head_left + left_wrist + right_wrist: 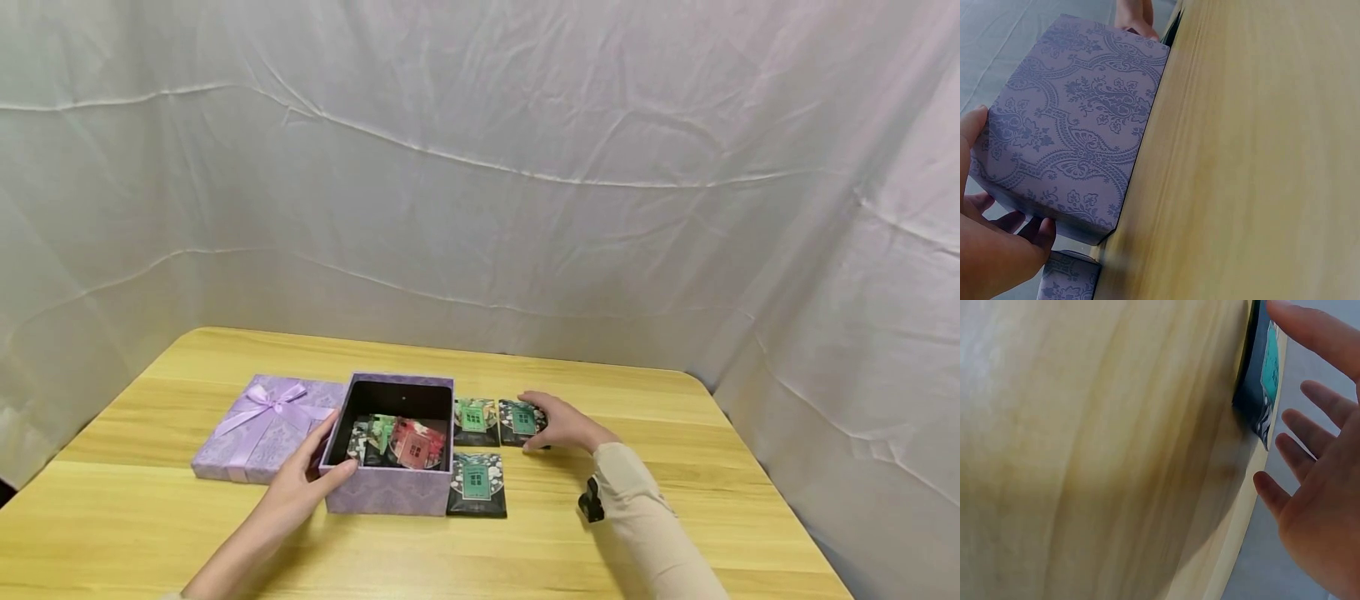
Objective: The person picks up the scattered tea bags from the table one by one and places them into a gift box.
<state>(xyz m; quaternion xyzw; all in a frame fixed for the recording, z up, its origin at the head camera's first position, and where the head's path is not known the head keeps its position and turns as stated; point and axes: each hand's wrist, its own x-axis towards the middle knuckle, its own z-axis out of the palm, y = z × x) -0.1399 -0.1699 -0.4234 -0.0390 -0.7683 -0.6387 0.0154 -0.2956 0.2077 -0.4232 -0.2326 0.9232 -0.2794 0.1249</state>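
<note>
Currently, a dark packet with a teal label is lying on the table, right of a purple patterned box. Over it the right hand is reaching with fingers loosely spread, the thumb at the packet's near edge. The left hand is gripping the box's near left corner. Inside, a red packet and others are leaning together. Between box and teal-labelled packet, a green-labelled packet is lying flat; nearer, another packet is resting beside the box. Left, a bow-topped lid is sitting. Pale fabric is hanging behind.
</note>
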